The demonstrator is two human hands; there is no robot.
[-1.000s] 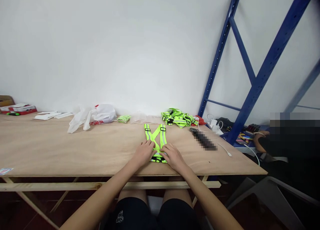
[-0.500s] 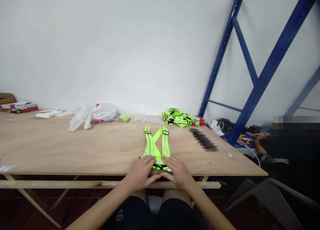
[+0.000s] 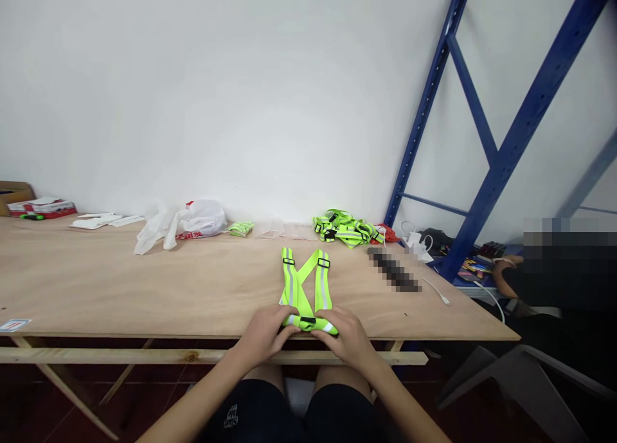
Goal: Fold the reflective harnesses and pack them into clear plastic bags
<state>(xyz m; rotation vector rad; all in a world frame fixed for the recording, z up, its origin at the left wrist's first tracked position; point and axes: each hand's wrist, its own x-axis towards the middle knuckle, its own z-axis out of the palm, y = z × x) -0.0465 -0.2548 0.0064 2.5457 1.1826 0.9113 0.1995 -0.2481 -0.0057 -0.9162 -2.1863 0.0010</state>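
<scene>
A neon-yellow reflective strap vest (image 3: 307,283) lies flat on the plywood table (image 3: 144,289), its crossed straps pointing away from me. My left hand (image 3: 265,332) and my right hand (image 3: 348,337) both grip its near end at the table's front edge, curling that end up off the wood. A pile of more neon vests (image 3: 346,227) sits at the back, right of centre.
A white plastic bag (image 3: 180,227) and a small folded neon bundle (image 3: 240,227) lie by the wall. A blurred dark object (image 3: 394,270) and a white cable (image 3: 436,290) rest at right. A blue rack (image 3: 482,147) stands at right, another person beside it.
My hands slid back along the vest from its middle to its near end and took hold of it; that end has begun to lift and curl.
</scene>
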